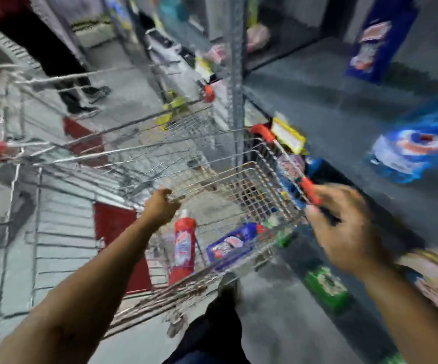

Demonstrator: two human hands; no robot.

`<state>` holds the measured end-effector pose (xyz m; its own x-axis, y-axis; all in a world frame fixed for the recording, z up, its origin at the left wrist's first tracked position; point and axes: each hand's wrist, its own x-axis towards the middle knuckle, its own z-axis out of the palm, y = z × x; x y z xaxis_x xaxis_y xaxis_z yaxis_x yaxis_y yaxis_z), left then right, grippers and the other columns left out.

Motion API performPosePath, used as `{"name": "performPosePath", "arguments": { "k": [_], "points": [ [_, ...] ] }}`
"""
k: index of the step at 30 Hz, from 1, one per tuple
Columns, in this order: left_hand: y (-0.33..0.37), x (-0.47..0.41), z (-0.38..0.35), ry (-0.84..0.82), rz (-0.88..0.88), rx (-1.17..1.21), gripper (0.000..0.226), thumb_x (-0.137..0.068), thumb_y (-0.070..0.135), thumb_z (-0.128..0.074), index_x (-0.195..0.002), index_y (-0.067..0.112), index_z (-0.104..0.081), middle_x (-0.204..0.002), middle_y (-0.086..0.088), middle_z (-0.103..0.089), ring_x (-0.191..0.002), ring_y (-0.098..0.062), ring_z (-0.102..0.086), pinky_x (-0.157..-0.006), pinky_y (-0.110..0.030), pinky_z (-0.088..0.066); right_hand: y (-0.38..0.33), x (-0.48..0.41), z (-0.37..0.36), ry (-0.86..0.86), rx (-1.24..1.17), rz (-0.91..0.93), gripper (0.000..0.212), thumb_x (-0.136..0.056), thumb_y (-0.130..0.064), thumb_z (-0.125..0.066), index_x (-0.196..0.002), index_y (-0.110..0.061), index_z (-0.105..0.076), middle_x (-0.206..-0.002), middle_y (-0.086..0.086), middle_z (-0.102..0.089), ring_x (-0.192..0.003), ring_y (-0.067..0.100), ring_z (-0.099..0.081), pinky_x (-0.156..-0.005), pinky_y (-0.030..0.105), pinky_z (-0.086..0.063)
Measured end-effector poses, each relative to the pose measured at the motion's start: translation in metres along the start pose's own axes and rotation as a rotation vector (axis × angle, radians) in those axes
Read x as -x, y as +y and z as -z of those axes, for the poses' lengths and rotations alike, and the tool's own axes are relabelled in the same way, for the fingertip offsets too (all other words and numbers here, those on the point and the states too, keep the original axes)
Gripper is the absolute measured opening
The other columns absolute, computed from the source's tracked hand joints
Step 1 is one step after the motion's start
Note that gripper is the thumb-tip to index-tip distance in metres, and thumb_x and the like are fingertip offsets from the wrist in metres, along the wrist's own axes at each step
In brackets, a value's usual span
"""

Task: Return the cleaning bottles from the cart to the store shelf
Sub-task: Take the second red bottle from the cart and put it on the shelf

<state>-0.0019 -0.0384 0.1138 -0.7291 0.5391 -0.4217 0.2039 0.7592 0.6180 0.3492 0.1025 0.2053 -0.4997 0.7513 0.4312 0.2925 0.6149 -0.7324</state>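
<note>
A wire shopping cart [239, 179] stands beside the store shelf [317, 106]. Inside it lie a red cleaning bottle [182, 249] with a white cap and a blue bottle [229, 244], with more small items near the cart's right corner. My left hand [160, 206] grips the cart's near wire rim. My right hand [344, 227] is blurred at the cart's right corner, its fingers closing around the red-capped handle end [310, 190]. A blue bottle [378, 40] stands on the shelf, and a blue round pack [409, 151] lies there too.
A second wire cart [94, 127] with red handle ends stands to the left. A person in dark trousers and shoes [81, 101] stands in the aisle behind. Green packs [327, 287] and other goods sit on the lower shelf. A grey upright post [236, 74] divides the shelving.
</note>
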Motion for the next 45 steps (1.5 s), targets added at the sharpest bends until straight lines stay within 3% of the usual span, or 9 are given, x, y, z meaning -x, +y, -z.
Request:
{"name": "performPosePath", "arguments": {
  "k": [6, 9, 13, 17, 21, 26, 30, 36, 45],
  "points": [
    [-0.125, -0.039, -0.029, -0.246, 0.360, -0.076, 0.062, -0.078, 0.011, -0.074, -0.131, -0.003, -0.045, -0.125, -0.026, -0.059, -0.114, -0.040, -0.058, -0.089, -0.035, -0.047, 0.023, -0.085, -0.249, -0.989, 0.098, -0.345, 0.055, -0.080, -0.034, -0.067, -0.130, -0.021, -0.048, -0.114, -0.001, -0.058, -0.096, 0.016, -0.057, -0.078, 0.025, -0.041],
    [-0.150, -0.045, -0.058, -0.336, 0.435, -0.011, 0.067, -0.079, 0.017, -0.072, -0.136, 0.001, -0.039, -0.135, -0.019, -0.052, -0.123, -0.035, -0.052, -0.101, -0.036, -0.044, 0.042, -0.083, -0.339, -1.206, 0.203, -0.396, 0.059, -0.080, -0.035, -0.067, -0.131, -0.013, -0.047, -0.132, 0.010, -0.057, -0.113, 0.027, -0.058, -0.090, 0.028, -0.043],
    [-0.165, -0.058, -0.082, -0.362, 0.397, 0.048, 0.046, -0.079, 0.012, -0.067, -0.121, 0.000, -0.054, -0.126, -0.024, -0.061, -0.109, -0.039, -0.061, -0.090, -0.048, -0.053, 0.067, -0.057, -0.410, -1.340, 0.255, -0.442, 0.048, -0.084, -0.032, -0.061, -0.127, -0.011, -0.052, -0.136, 0.011, -0.055, -0.121, 0.024, -0.052, -0.087, 0.020, -0.037],
    [-0.177, -0.076, -0.091, -0.355, 0.440, 0.052, 0.035, -0.077, 0.012, -0.069, -0.110, 0.005, -0.060, -0.113, -0.021, -0.067, -0.097, -0.035, -0.067, -0.079, -0.038, -0.055, 0.089, -0.028, -0.450, -1.313, 0.223, -0.564, 0.032, -0.080, -0.024, -0.065, -0.109, -0.011, -0.063, -0.112, 0.016, -0.067, -0.104, 0.031, -0.062, -0.076, 0.024, -0.041],
    [-0.189, -0.083, -0.096, -0.379, 0.467, 0.099, 0.013, -0.075, 0.010, -0.071, -0.074, 0.016, -0.060, -0.098, -0.020, -0.072, -0.063, -0.019, -0.060, -0.049, -0.018, -0.048, 0.102, -0.015, -0.465, -1.200, 0.262, -0.668, 0.039, -0.074, -0.036, -0.071, -0.103, -0.010, -0.065, -0.106, 0.017, -0.069, -0.103, 0.032, -0.062, -0.088, 0.037, -0.050],
    [-0.190, -0.082, -0.101, -0.377, 0.533, 0.285, 0.028, -0.068, 0.008, -0.080, -0.093, 0.008, -0.067, -0.103, -0.013, -0.074, -0.080, -0.019, -0.068, -0.064, -0.021, -0.058, 0.109, -0.005, -0.465, -1.114, 0.102, -0.803, 0.031, -0.075, -0.024, -0.074, -0.104, -0.014, -0.066, -0.101, 0.011, -0.073, -0.086, 0.023, -0.067, -0.073, 0.026, -0.049],
    [-0.175, -0.072, -0.102, -0.347, 0.505, 0.423, 0.041, -0.067, 0.003, -0.080, -0.105, 0.000, -0.064, -0.105, -0.017, -0.072, -0.075, -0.014, -0.067, -0.056, -0.012, -0.055, 0.103, -0.016, -0.453, -1.110, -0.003, -0.829, 0.042, -0.078, -0.020, -0.072, -0.115, -0.012, -0.054, -0.114, 0.010, -0.066, -0.099, 0.025, -0.063, -0.090, 0.040, -0.053],
    [-0.126, -0.068, -0.067, -0.272, 0.343, 0.530, 0.038, -0.064, -0.007, -0.078, -0.099, 0.000, -0.066, -0.108, -0.022, -0.070, -0.100, -0.035, -0.067, -0.092, -0.050, -0.054, 0.078, -0.067, -0.397, -1.039, -0.136, -0.681, 0.058, -0.074, -0.024, -0.076, -0.126, -0.019, -0.050, -0.123, 0.004, -0.063, -0.097, 0.017, -0.063, -0.088, 0.037, -0.052],
    [0.039, 0.012, 0.034, -0.287, -0.250, 0.684, 0.039, -0.068, -0.016, -0.070, -0.106, -0.010, -0.062, -0.100, -0.021, -0.070, -0.086, -0.020, -0.070, -0.073, -0.027, -0.059, -0.045, -0.164, -0.202, -0.606, -0.364, -0.332, 0.047, -0.075, -0.026, -0.075, -0.116, -0.021, -0.054, -0.099, -0.013, -0.063, -0.084, -0.008, -0.060, -0.075, 0.012, -0.048]
  ]
}}
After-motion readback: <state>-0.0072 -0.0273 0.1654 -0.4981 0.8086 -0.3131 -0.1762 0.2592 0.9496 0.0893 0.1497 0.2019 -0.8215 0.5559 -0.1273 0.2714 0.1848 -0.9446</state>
